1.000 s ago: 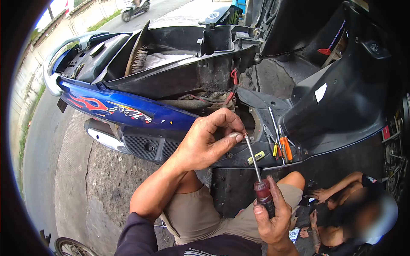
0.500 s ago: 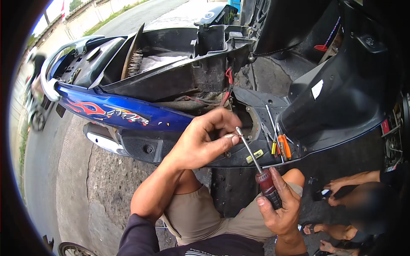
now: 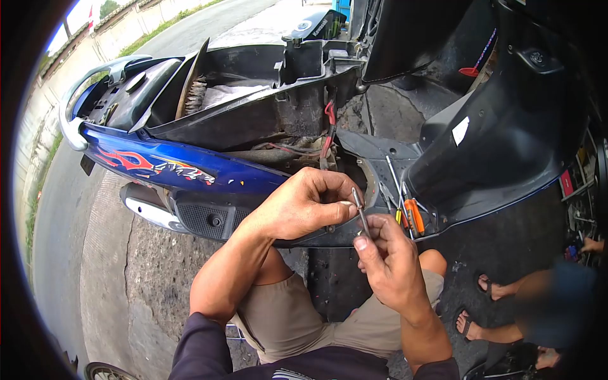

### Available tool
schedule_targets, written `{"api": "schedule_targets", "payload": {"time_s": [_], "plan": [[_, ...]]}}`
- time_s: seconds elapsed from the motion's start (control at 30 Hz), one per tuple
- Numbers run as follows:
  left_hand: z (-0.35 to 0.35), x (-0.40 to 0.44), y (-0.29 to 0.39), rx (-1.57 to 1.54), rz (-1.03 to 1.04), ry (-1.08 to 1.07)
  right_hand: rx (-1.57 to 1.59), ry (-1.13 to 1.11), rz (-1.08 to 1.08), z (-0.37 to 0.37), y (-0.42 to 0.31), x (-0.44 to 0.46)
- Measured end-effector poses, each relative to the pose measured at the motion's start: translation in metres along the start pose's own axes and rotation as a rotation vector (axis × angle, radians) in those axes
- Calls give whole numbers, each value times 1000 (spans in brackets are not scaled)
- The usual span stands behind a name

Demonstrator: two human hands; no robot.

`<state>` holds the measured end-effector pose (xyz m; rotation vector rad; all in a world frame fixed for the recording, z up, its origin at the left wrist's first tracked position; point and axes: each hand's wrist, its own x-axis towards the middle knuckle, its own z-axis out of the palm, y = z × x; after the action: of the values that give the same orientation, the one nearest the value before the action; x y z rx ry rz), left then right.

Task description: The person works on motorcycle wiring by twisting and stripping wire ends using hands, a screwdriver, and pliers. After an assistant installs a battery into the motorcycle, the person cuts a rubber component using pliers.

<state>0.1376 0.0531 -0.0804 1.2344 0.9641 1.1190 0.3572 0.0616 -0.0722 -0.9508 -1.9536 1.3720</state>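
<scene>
My right hand [image 3: 394, 256] is closed round a screwdriver [image 3: 362, 215], its thin metal shaft pointing up and left. The handle is hidden by my palm and fingers. Close to the shaft's tip, the thumb and fingers of my left hand [image 3: 311, 204] pinch together. Whatever small thing they hold is too hidden to name. Both hands are above the footboard of a blue and black scooter [image 3: 190, 161]. Just beyond my right hand, orange-handled screwdrivers [image 3: 415, 216] and a yellow-handled tool [image 3: 399, 217] lie on the footboard.
The scooter's under-seat box [image 3: 253, 104] is uncovered, with a wooden brush [image 3: 193, 95] and a pale cloth [image 3: 231, 94] in it. Red wires [image 3: 329, 123] hang beside it. At the lower right are another person's sandalled feet [image 3: 470, 324]. A spoked wheel [image 3: 107, 372] shows bottom left.
My right hand has moved up and left, from the screwdriver's red handle to near its shaft. My left hand stays at the tip. The person at right has shifted.
</scene>
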Motion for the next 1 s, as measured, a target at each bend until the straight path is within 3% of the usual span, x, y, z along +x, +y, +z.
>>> {"api": "schedule_targets", "payload": {"time_s": [0.07,0.17,0.23,0.33,0.43,0.5,0.6,0.67,0.83,0.9,1.0], "plan": [[5,1,0,35,28,13,-181,113,-110,7,1,6],[11,0,-2,82,59,28,-403,89,-133,6,-6,13],[13,-1,-2,133,73,68,-421,147,-158,9,-1,17],[13,-3,-3,130,81,59,-362,186,-186,10,3,20],[10,-4,-11,68,108,45,-166,87,-52,7,4,22],[8,-5,-13,17,114,43,183,-9,135,6,4,22],[6,-7,-12,16,132,39,290,-43,181,7,2,23],[4,-9,-9,372,292,79,393,-66,201,6,1,23],[7,-10,-11,549,571,243,510,-78,173,-2,-3,23],[9,-11,-13,1042,662,296,557,-71,193,-3,-8,22],[13,-5,-21,1226,956,469,505,-42,202,-3,-13,22]]}}
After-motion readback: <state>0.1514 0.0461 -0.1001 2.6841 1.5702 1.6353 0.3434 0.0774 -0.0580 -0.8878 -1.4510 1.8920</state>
